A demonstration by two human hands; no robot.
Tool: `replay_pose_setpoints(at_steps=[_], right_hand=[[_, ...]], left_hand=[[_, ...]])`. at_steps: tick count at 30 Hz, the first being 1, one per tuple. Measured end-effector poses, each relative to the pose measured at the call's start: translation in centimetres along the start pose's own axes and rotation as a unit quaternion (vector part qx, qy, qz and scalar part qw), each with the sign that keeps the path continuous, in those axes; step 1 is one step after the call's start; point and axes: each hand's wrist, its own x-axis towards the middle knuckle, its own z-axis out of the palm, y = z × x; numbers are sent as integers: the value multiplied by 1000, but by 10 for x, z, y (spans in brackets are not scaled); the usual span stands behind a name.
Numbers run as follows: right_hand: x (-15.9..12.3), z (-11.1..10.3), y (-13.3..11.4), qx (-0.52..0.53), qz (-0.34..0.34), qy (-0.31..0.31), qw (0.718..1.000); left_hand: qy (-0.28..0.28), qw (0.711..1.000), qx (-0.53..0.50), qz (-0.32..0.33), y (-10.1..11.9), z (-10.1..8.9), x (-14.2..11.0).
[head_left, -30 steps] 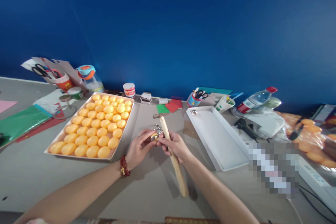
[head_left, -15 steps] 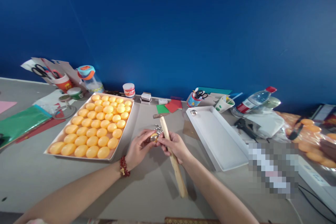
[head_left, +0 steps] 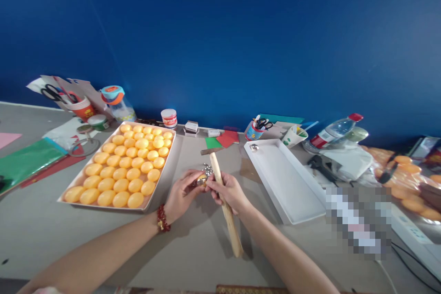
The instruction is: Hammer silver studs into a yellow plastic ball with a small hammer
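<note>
My left hand (head_left: 182,192), with a red bead bracelet at the wrist, pinches a small yellow ball (head_left: 202,179) in the middle of the table. My right hand (head_left: 230,189) is closed round a long wooden stick (head_left: 226,213) and its fingertips touch the same ball. The stick runs from near my forearm up past a small heap of shiny silver pieces (head_left: 207,168) just behind the hands. To the left lies a shallow tray (head_left: 69,199) filled with several rows of yellow balls (head_left: 129,163).
A long white tray (head_left: 292,193) with one silver piece at its far end lies right. Cups with scissors, a small red-white jar (head_left: 169,118), coloured paper, a water bottle (head_left: 336,129) and a black tool line the back. Orange balls in plastic sit far right.
The stick's near end has shifted slightly upward and left; the hands stay together on the ball.
</note>
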Motion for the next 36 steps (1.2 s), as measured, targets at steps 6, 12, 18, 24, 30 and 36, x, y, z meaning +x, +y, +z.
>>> replay_pose_setpoints(at_steps=[6, 12, 18, 24, 30, 36], right_hand=[[0, -1, 1, -11, -2, 0, 1000], [-1, -1, 2, -12, -3, -3, 1000], [-1, -1, 1, -16, -4, -6, 1000], [-2, 0, 1, -18, -5, -3, 1000], [-1, 1, 3, -24, -10, -2, 1000], [-1, 2, 5, -23, -12, 6, 1000]], left_hand=[[-4, 1000, 13, -4, 1, -1, -1], [-4, 1000, 1, -1, 2, 0, -1], [0, 1000, 4, -7, 1, 0, -2], [-7, 1000, 4, -6, 1, 0, -2], [-3, 1000, 9, -5, 3, -1, -1], [4, 1000, 12, -5, 3, -1, -1]])
